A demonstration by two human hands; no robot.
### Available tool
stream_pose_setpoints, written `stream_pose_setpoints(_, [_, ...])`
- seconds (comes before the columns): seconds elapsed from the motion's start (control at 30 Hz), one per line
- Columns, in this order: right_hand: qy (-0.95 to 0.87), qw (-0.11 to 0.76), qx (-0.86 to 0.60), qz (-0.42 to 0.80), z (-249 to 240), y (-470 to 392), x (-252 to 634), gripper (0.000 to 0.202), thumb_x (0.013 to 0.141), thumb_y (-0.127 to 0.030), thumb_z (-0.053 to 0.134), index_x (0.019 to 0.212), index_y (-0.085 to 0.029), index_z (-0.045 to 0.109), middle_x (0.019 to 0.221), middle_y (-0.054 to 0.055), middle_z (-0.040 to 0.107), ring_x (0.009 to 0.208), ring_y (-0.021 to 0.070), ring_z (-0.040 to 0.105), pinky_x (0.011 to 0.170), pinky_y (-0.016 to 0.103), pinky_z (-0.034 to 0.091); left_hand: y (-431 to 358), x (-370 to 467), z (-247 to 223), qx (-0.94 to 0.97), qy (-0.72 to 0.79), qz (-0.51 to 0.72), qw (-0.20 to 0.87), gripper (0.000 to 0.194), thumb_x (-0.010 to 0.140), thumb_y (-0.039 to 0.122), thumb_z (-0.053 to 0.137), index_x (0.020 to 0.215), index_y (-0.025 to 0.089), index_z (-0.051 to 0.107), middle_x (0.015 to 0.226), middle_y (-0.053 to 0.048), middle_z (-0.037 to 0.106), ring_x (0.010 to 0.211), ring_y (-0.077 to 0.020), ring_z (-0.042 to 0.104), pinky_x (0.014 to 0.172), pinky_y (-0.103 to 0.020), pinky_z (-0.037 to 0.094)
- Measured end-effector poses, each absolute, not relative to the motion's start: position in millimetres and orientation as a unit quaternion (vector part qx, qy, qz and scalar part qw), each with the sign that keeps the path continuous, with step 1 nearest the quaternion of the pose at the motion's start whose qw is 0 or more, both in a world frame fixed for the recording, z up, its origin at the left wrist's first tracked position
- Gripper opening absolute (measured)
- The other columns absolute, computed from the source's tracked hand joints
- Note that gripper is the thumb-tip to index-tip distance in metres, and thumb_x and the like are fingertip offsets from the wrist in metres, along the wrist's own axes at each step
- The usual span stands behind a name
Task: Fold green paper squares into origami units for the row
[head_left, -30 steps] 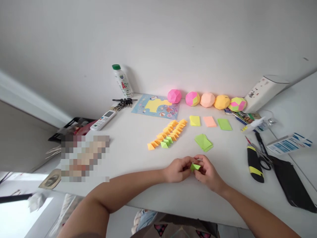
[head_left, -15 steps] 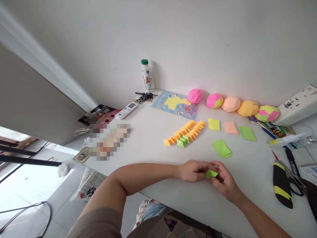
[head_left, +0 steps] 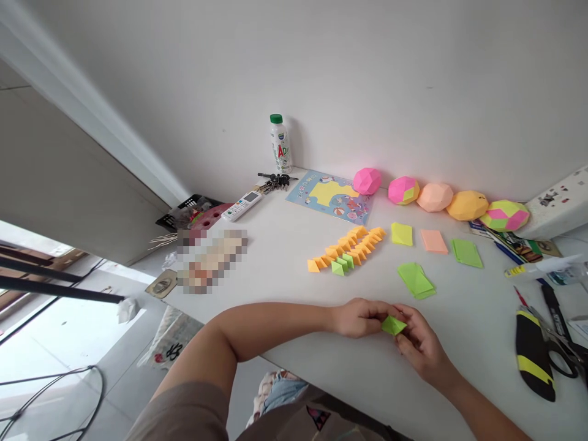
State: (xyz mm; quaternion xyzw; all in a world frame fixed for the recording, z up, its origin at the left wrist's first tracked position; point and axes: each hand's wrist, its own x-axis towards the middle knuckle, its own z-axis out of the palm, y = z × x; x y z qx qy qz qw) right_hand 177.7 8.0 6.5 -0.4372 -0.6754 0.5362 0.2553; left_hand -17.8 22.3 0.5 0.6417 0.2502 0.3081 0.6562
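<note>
Near the table's front, a small folded piece of green paper (head_left: 394, 325) is pinched between my two hands. My left hand (head_left: 361, 318) grips its left side with thumb and fingers closed. My right hand (head_left: 419, 340) holds its right edge, thumb below and fingers curled behind. Just beyond lies a loose stack of green paper sheets (head_left: 415, 280). Farther left stand two rows of folded orange paper units (head_left: 345, 245), with several folded green units (head_left: 342, 264) in front of them.
Yellow (head_left: 402, 234), peach (head_left: 434, 241) and green note stacks (head_left: 467, 253) lie behind. Faceted paper balls (head_left: 435, 197) line the wall. A utility knife (head_left: 534, 358) and scissors (head_left: 561, 358) lie right. A remote (head_left: 242, 206), keys (head_left: 277, 181), bottle (head_left: 281, 146) and puzzle card (head_left: 331, 197) are at the back left.
The green paper has turned slightly, showing more of its folded face. My right thumb has shifted a little lower along it. The whole view has moved slightly.
</note>
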Motion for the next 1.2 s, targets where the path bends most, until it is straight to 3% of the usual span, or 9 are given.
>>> stream_pose_setpoints(0.07, [-0.7, 0.281, -0.437, 0.49, 5, 8, 179, 0.037, 0.082, -0.021, 0.049, 0.118, -0.022, 0.041, 0.085, 0.005, 0.058, 0.061, 0.0146, 0.054, 0.052, 0.025, 0.047, 23, -17, 0, 0.592, 0.237, 0.324, 0.699, 0.046, 0.073, 0.002, 0.041, 0.114, 0.018, 0.054, 0.106, -0.005, 0.06, 0.088, -0.0148, 0.055, 0.077, -0.027, 0.041])
stream_pose_setpoints(0.13, [-0.735, 0.309, -0.423, 0.43, 3, 9, 180, 0.039, 0.082, -0.02, 0.05, 0.12, -0.024, 0.042, 0.096, 0.008, 0.058, 0.067, 0.0165, 0.058, 0.055, 0.027, 0.05, 24, -17, 2, 0.544, 0.244, 0.322, 0.736, 0.046, 0.072, 0.003, 0.043, 0.114, 0.017, 0.052, 0.09, -0.004, 0.061, 0.069, -0.0108, 0.054, 0.064, -0.023, 0.041])
stream_pose_setpoints(0.23, [-0.802, 0.335, -0.368, 0.33, 1, 12, 182, 0.041, 0.081, -0.015, 0.051, 0.12, -0.028, 0.047, 0.108, 0.011, 0.053, 0.077, 0.0193, 0.06, 0.058, 0.029, 0.052, 27, -19, 6, 0.519, 0.269, 0.307, 0.751, 0.047, 0.072, 0.005, 0.045, 0.117, 0.018, 0.049, 0.064, 0.004, 0.051, 0.045, -0.0054, 0.038, 0.048, -0.018, 0.033])
stream_pose_setpoints(0.4, [-0.836, 0.358, -0.328, 0.254, 5, 14, 183, 0.032, 0.082, -0.011, 0.05, 0.104, -0.03, 0.063, 0.098, 0.009, 0.057, 0.082, 0.0218, 0.06, 0.063, 0.032, 0.051, 26, -20, 6, 0.533, 0.285, 0.294, 0.74, 0.04, 0.08, 0.014, 0.048, 0.119, 0.018, 0.047, 0.057, 0.007, 0.039, 0.044, -0.0053, 0.033, 0.044, -0.017, 0.03])
stream_pose_setpoints(0.57, [-0.809, 0.372, -0.366, 0.268, 12, 15, 182, 0.018, 0.083, -0.016, 0.053, 0.09, -0.026, 0.066, 0.086, 0.008, 0.06, 0.073, 0.0208, 0.06, 0.06, 0.031, 0.05, 24, -18, 3, 0.563, 0.313, 0.311, 0.698, 0.037, 0.085, 0.038, 0.049, 0.117, 0.019, 0.051, 0.071, 0.003, 0.045, 0.053, -0.0066, 0.043, 0.047, -0.019, 0.04])
stream_pose_setpoints(0.77, [-0.779, 0.331, -0.402, 0.35, 15, 17, 181, 0.013, 0.085, -0.026, 0.053, 0.087, -0.023, 0.065, 0.072, 0.005, 0.059, 0.059, 0.0172, 0.055, 0.051, 0.028, 0.046, 27, -19, 4, 0.561, 0.318, 0.297, 0.704, 0.051, 0.078, 0.058, 0.047, 0.098, 0.012, 0.058, 0.059, 0.004, 0.046, 0.046, -0.0061, 0.045, 0.043, -0.02, 0.041])
stream_pose_setpoints(0.97, [-0.716, 0.298, -0.471, 0.42, 11, 17, 181, 0.018, 0.082, -0.038, 0.056, 0.082, -0.021, 0.062, 0.054, 0.0, 0.053, 0.049, 0.0151, 0.052, 0.046, 0.026, 0.045, 29, -18, 2, 0.523, 0.302, 0.325, 0.728, 0.05, 0.071, 0.058, 0.057, 0.092, 0.013, 0.058, 0.055, 0.006, 0.048, 0.045, -0.0055, 0.047, 0.042, -0.02, 0.043])
stream_pose_setpoints(1.2, [-0.666, 0.306, -0.494, 0.467, 4, 19, 186, 0.024, 0.079, -0.043, 0.06, 0.082, -0.019, 0.062, 0.052, 0.0, 0.053, 0.048, 0.0148, 0.052, 0.045, 0.025, 0.047, 30, -17, 0, 0.473, 0.322, 0.373, 0.731, 0.047, 0.066, 0.056, 0.063, 0.083, 0.012, 0.06, 0.047, 0.007, 0.049, 0.039, -0.006, 0.049, 0.039, -0.021, 0.043])
